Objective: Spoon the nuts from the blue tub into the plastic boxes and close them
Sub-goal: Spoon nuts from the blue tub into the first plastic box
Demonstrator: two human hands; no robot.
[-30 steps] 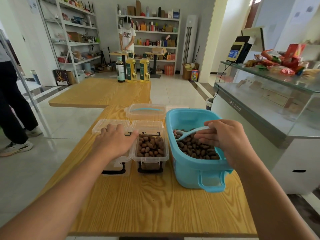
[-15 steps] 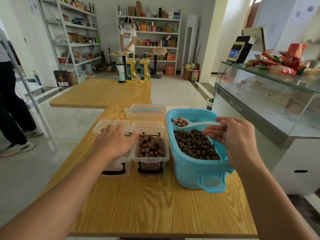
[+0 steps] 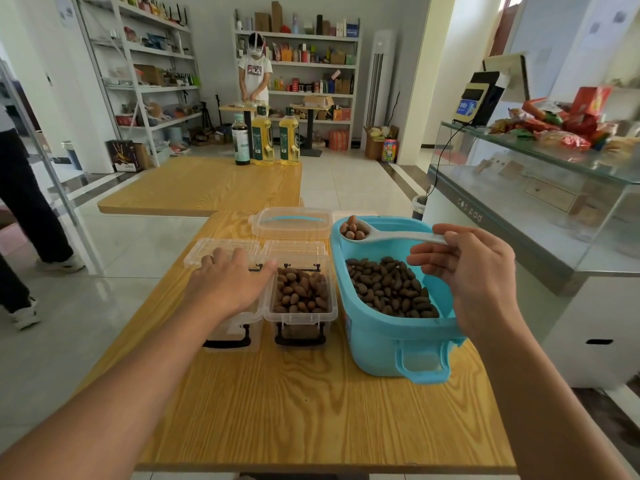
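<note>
Our right hand (image 3: 474, 271) pinches the spoon (image 3: 381, 233), loaded with nuts, above the blue tub (image 3: 391, 344). The right box (image 3: 301, 296) looks nearly full, unlidded; our left hand (image 3: 230, 282) rests flat over the left box (image 3: 228, 327), its fill hidden.

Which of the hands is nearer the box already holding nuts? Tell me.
Left. The left hand rests on the neighbouring box, right beside the filled box. The right hand holds the spoon above the blue tub.

A shop — stocked shelves (image 3: 304, 64), glass counter (image 3: 540, 157).
</note>
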